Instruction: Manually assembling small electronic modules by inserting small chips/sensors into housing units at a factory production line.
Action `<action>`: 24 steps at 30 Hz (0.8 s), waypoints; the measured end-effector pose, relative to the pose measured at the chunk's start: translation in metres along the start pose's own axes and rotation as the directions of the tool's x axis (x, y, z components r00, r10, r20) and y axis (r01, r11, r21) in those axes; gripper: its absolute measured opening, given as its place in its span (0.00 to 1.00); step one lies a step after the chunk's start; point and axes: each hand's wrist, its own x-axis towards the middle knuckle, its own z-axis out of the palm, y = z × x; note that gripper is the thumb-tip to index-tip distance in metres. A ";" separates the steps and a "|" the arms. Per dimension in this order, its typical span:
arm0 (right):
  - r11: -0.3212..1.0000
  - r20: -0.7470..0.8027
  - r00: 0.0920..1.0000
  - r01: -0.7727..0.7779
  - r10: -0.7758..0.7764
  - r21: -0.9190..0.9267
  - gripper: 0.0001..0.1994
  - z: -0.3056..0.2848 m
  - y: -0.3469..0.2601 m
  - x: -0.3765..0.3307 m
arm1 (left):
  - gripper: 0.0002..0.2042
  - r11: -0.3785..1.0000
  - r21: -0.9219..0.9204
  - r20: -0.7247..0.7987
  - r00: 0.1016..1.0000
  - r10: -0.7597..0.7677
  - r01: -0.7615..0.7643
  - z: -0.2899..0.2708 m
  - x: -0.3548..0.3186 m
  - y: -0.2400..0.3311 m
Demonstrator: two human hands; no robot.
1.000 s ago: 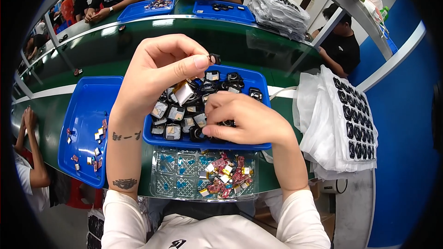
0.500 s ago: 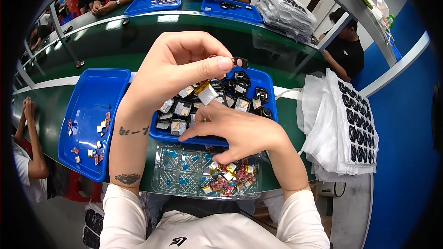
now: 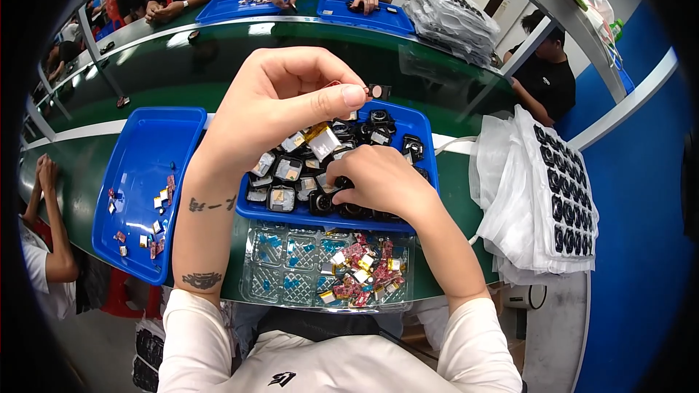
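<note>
Your left hand (image 3: 291, 105): 1 dark part (image 3: 381, 92), pinched at thumb and fingertips, above middle tray (image 3: 409, 122) | 1 battery (image 3: 322, 144), below that hand | your right hand (image 3: 378, 180): fingers curled over cases (image 3: 282, 199) in middle tray, grip unclear; cases overlapping, uncounted | 1 clear tray (image 3: 263, 266), nearer you | 1 side tray (image 3: 138, 189), your left

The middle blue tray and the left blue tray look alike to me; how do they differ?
The middle blue tray is crowded with black cases; the left blue tray has only scattered red and white pieces. The middle one lies with its long side across the person, the left one lengthwise. The right hand reaches into the middle one; no hand is in the left one. Both are blue, rimmed and on the green table.
</note>
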 end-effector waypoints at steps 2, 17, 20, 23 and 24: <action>0.999 -0.002 1.000 0.019 -0.019 0.026 0.11 0.000 0.002 0.001 | 0.06 1.000 0.005 -0.003 1.000 0.004 -0.004 -0.001 0.000 0.000; 0.469 -0.467 0.838 0.304 0.282 0.829 0.06 -0.038 0.006 -0.014 | 0.04 0.942 0.333 -0.116 0.993 0.014 0.026 0.008 0.001 -0.006; 0.470 -0.589 0.732 0.409 0.343 0.782 0.04 -0.035 0.007 -0.011 | 0.05 0.917 0.398 -0.149 0.988 0.039 0.024 0.015 0.001 -0.009; 0.411 -0.562 0.728 0.408 0.392 0.815 0.04 -0.037 0.002 -0.013 | 0.05 0.870 0.493 -0.174 0.983 0.061 0.033 0.018 0.002 -0.012; 0.411 -0.564 0.726 0.409 0.394 0.815 0.04 -0.038 -0.002 -0.014 | 0.05 0.860 0.509 -0.189 0.979 0.077 0.031 0.020 0.002 -0.013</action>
